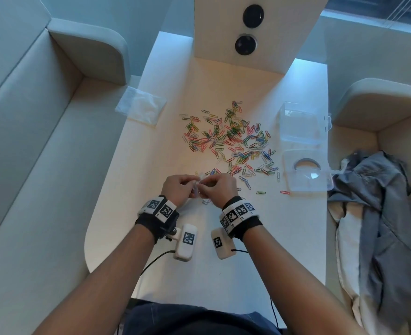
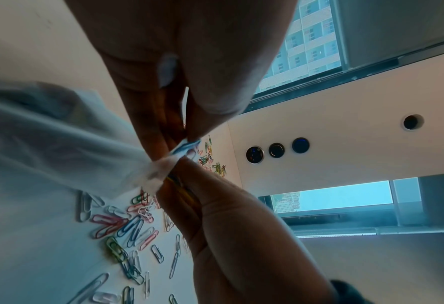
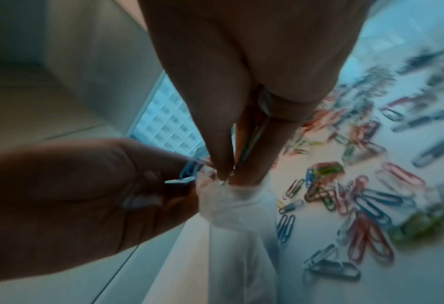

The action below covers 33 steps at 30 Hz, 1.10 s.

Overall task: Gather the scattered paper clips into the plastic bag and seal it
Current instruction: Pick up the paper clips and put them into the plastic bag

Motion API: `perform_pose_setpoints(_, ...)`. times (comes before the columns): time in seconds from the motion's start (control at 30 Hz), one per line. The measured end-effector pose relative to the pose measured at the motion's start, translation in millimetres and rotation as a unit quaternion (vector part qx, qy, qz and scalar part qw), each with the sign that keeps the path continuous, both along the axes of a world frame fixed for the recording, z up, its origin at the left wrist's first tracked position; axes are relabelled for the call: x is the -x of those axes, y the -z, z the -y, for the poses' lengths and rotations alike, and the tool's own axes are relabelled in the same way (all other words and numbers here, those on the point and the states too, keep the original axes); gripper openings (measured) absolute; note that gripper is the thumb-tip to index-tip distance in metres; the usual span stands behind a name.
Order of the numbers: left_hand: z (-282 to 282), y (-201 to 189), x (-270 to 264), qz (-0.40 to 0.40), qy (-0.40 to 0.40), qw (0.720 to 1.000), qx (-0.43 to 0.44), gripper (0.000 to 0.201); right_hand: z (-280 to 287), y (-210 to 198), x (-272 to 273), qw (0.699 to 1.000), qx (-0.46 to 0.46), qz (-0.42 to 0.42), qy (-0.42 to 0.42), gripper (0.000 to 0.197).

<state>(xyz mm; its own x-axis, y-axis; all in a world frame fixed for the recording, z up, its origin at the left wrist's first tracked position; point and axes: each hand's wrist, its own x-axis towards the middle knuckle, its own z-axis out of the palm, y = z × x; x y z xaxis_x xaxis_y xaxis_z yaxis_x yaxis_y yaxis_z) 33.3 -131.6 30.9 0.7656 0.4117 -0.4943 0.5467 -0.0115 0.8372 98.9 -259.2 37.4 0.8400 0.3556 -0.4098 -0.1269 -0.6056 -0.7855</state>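
Note:
Both hands meet over the white table's (image 1: 132, 189) near middle. My left hand (image 1: 193, 184) pinches the mouth of a small clear plastic bag (image 1: 197, 191), which hangs down towards the table. My right hand (image 1: 204, 186) pinches a few coloured paper clips at that mouth. In the left wrist view the left hand (image 2: 181, 142) holds the rim of the bag (image 2: 59, 144). The right wrist view shows the right hand (image 3: 229, 174) at the opening of the bag (image 3: 231, 207). Many coloured paper clips (image 1: 231, 141) lie scattered just beyond the hands, and some (image 2: 127, 226) (image 3: 366, 205) lie right beside the bag.
A second clear bag (image 1: 140, 106) lies flat on the table's left edge. A clear plastic box (image 1: 301, 124) and its lid (image 1: 306, 174) sit at the right edge. Grey clothing (image 1: 381, 213) lies on the right-hand seat. A white panel with round sockets (image 1: 245, 44) stands at the back.

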Motion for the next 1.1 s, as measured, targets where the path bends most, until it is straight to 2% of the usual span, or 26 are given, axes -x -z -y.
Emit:
perform_pose_setpoints(0.07, 2, -1, 1, 0.006, 0.007, 1.000, -0.005, 0.026, -4, -1, -1, 0.996, 0.055, 0.025, -0.062, 0.015)
perform_pose_setpoints(0.13, 4, -1, 1, 0.012, 0.011, 1.000, -0.007, 0.026, -6, -2, -4, 0.994, 0.074, 0.006, -0.082, 0.024)
perform_pose_setpoints(0.23, 4, 0, 2, 0.015, 0.012, 1.000, -0.006, 0.025, -4, -5, -6, 0.995, 0.067, 0.006, -0.068, 0.022)
perform_pose_setpoints(0.37, 5, -1, 2, 0.017, 0.013, 1.000, 0.015, 0.023, 1, 0, -4, 0.998, 0.043, 0.040, -0.038, 0.009)
perform_pose_setpoints(0.43, 5, 0, 1, 0.018, 0.005, 1.000, 0.022, 0.022, 1, 1, -4, 0.990, 0.063, 0.072, -0.103, 0.014)
perform_pose_setpoints(0.53, 3, 1, 0, 0.022, -0.006, 1.000, 0.021, 0.019, 4, -2, -3, 0.979, 0.066, 0.070, -0.182, 0.030)
perform_pose_setpoints(0.63, -2, 0, -1, 0.015, -0.012, 1.000, 0.015, 0.019, 19, 0, -7, 0.993, -0.008, 0.072, -0.089, 0.028)
perform_pose_setpoints(0.7, -10, -3, -2, 0.006, -0.008, 1.000, -0.005, 0.020, 41, 5, -13, 0.996, -0.006, 0.090, -0.022, 0.023)
perform_pose_setpoints(0.73, -15, -3, -1, 0.004, -0.009, 1.000, -0.009, 0.021, 56, 11, -17, 0.996, 0.029, 0.089, -0.005, 0.035)
perform_pose_setpoints(0.83, -35, -4, 4, 0.006, -0.029, 1.000, 0.004, 0.021, 96, 35, -16, 0.977, 0.212, -0.014, -0.015, 0.105)
perform_pose_setpoints(0.9, -48, -6, 9, 0.008, -0.044, 0.999, 0.013, 0.019, 106, 50, -1, 0.971, 0.235, -0.040, -0.013, 0.125)
perform_pose_setpoints(0.97, -59, -6, 14, 0.009, -0.057, 0.998, 0.017, 0.018, 101, 64, 10, 0.976, 0.218, 0.014, -0.008, 0.124)
perform_pose_setpoints(1.1, -72, -7, 22, 0.003, -0.075, 0.997, 0.018, 0.018, 65, 75, 6, 0.980, 0.176, 0.085, -0.019, 0.098)
